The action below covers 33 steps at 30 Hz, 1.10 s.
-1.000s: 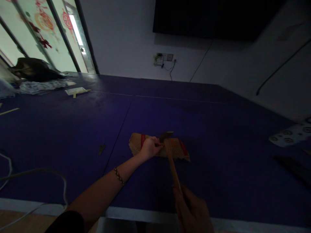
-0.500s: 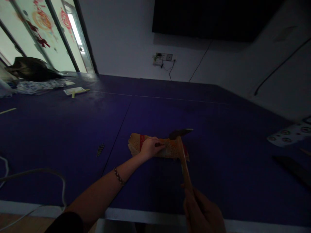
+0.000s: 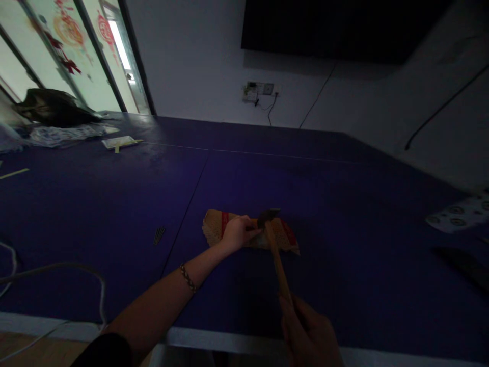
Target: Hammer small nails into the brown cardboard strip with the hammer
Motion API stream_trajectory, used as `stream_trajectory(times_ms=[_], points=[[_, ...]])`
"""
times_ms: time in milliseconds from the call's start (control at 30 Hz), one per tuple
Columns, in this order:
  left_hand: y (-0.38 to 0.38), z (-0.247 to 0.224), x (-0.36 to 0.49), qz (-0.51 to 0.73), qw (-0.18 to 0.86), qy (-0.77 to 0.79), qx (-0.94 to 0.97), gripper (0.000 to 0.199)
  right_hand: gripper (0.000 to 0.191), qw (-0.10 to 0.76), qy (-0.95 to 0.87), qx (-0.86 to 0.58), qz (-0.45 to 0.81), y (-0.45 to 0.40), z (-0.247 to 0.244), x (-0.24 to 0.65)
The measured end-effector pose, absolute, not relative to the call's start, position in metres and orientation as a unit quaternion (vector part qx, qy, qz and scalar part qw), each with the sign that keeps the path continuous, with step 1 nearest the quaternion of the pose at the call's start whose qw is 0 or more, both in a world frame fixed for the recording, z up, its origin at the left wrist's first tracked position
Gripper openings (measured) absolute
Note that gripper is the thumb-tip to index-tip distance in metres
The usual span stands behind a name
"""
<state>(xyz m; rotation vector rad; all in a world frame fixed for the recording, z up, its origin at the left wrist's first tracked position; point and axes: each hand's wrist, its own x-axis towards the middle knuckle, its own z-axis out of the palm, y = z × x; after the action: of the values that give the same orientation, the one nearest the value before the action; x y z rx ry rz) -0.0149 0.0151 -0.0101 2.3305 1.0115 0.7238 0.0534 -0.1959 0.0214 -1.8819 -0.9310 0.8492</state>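
A torn-edged brown piece, perhaps cardboard (image 3: 214,224), with red bands lies flat on the purple table. My left hand (image 3: 239,232) rests on its middle, thumb and fingertips pinched together; what they hold is hidden. In my right hand (image 3: 307,331) is the wooden handle of a hammer (image 3: 278,260). Its dark head is just right of my left fingertips, over the brown piece; I cannot tell whether it touches anything. To the left, several thin dark nails (image 3: 159,235) lie in a small bunch on the table.
A pale cable (image 3: 100,285) loops over the purple table (image 3: 344,204) at the left front. At the back left are a white tray (image 3: 120,142) and a black bag (image 3: 57,107). A power strip (image 3: 458,214) and a dark flat object (image 3: 462,265) lie at right.
The hammer in my right hand has come left and slightly down, its head now close to my left fingertips. My left hand has stayed in place on the brown piece.
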Motion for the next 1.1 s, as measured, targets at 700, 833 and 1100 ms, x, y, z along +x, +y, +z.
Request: stream_trajectory(times_ms=[700,833,1100], points=[[0.013,-0.007,-0.012,0.233,0.252,0.366,0.865,0.02,0.054,0.45,-0.372,-0.754,0.299,-0.201,0.026,0.063],[0.015,-0.007,-0.011,0.226,0.257,0.373,0.862,0.018,0.051,0.45,-0.368,-0.75,0.315,-0.201,0.024,0.066],[0.014,-0.004,-0.012,0.215,0.258,0.379,0.863,0.016,0.052,0.416,-0.38,-0.764,0.315,-0.197,0.025,0.06]])
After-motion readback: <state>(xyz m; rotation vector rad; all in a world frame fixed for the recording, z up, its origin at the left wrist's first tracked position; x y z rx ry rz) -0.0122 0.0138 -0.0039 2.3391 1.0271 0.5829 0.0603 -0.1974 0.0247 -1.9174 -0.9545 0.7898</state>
